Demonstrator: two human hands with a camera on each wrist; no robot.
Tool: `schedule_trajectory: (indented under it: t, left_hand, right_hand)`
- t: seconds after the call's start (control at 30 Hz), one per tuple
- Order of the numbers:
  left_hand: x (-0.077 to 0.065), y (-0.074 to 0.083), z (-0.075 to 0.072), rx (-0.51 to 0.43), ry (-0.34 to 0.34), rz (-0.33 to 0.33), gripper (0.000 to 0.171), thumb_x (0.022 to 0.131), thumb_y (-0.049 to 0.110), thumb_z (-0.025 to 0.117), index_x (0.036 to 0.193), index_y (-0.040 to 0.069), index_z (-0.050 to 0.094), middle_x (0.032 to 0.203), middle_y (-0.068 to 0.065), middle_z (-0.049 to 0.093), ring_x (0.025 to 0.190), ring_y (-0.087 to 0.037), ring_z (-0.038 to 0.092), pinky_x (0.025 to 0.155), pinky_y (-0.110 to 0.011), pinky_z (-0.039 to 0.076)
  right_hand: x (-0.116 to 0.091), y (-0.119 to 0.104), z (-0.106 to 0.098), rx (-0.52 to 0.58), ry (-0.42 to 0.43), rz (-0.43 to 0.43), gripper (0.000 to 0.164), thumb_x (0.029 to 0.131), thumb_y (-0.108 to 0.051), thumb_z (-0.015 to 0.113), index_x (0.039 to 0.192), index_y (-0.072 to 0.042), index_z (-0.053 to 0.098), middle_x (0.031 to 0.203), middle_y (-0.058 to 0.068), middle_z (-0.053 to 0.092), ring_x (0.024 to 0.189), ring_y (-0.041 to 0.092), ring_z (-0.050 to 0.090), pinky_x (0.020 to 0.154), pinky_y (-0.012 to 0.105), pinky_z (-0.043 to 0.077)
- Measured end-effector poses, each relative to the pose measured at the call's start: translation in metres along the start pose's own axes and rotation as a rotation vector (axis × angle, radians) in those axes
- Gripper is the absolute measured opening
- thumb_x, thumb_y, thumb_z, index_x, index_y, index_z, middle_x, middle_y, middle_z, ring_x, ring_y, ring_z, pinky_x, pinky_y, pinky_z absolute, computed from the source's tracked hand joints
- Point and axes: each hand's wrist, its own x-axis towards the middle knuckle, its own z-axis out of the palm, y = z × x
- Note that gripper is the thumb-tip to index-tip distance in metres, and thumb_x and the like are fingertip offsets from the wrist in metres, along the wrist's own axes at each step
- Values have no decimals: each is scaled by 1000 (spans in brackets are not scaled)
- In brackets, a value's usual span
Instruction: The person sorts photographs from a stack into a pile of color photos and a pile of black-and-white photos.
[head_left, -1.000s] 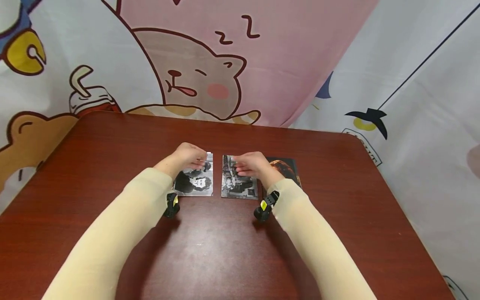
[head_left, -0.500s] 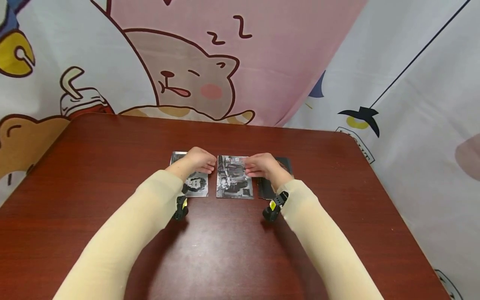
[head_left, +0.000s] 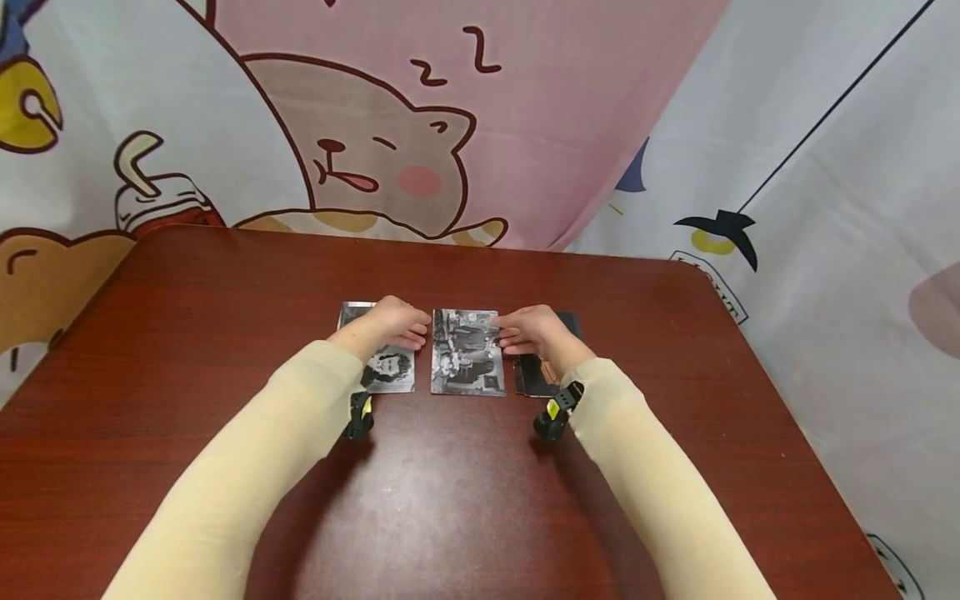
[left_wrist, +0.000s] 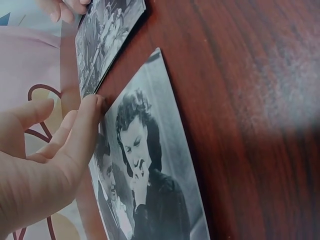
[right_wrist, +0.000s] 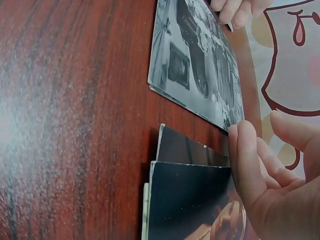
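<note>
Three groups of photo cards lie in a row on the table. The middle black-and-white photo (head_left: 467,358) tops a small stack, whose layered edge shows in the right wrist view. My left hand (head_left: 396,323) reaches over the left black-and-white photo (left_wrist: 150,175), fingers extended, fingertips at the gap beside the middle stack. My right hand (head_left: 534,329) reaches over the dark photos (right_wrist: 190,195) on the right, its extended fingertips right at the middle stack's right edge. Thumbs stand apart from the fingers on both hands. Sleeves and hands hide parts of the outer photos.
The reddish-brown wooden table (head_left: 465,500) extends around the cards, with light glare near its front. A cartoon-printed curtain (head_left: 570,125) hangs behind the table's far edge. Black wrist cameras (head_left: 552,417) sit under the cuffs.
My left hand has moved right from over the left photo to the gap by the middle stack. The right hand has drawn back from over the middle photo to its right edge.
</note>
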Motion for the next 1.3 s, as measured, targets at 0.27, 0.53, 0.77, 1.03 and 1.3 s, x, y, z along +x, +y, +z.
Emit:
schedule_trajectory:
  t: [0.27,0.53,0.77,1.03,1.3]
  left_hand:
    - [2,-1,4,-7,-28,10,47,97,12,42,138,-10,34,133,-28,49,118,-38,53,99,-37,51]
    - [-1,1,6,-16,-32,19,45,97,11,41,137,-9,36,133,-28,49,119,-38,53,100,-37,50]
    - [0,0,6,-30,-20,9,44,98,12,41,137,-8,38,132,-27,50,118,-36,54,99,-36,51]
    - [1,1,6,-86,20,12,43,97,11,43,135,-9,40,131,-26,52,117,-35,55,98,-36,51]
    - [4,-5,7,-115,41,56,40,96,7,48,134,-6,45,132,-23,52,95,-23,62,96,-33,53]
  right_hand:
    - [0,-1,0,7,5,21,39,91,-18,61,125,0,55,100,13,61,64,11,63,60,22,60]
    - [0,-3,1,21,34,38,39,92,-19,60,126,-1,54,97,12,61,61,11,63,64,24,60]
    - [-1,0,1,46,24,27,38,93,-18,58,126,0,53,99,12,60,62,11,62,67,25,61]
    - [-2,-1,2,64,29,25,40,93,-18,59,127,0,52,94,10,60,61,10,61,65,24,60]
    - [-1,0,3,98,39,47,44,93,-19,58,132,-1,48,102,12,59,64,11,61,66,24,60]
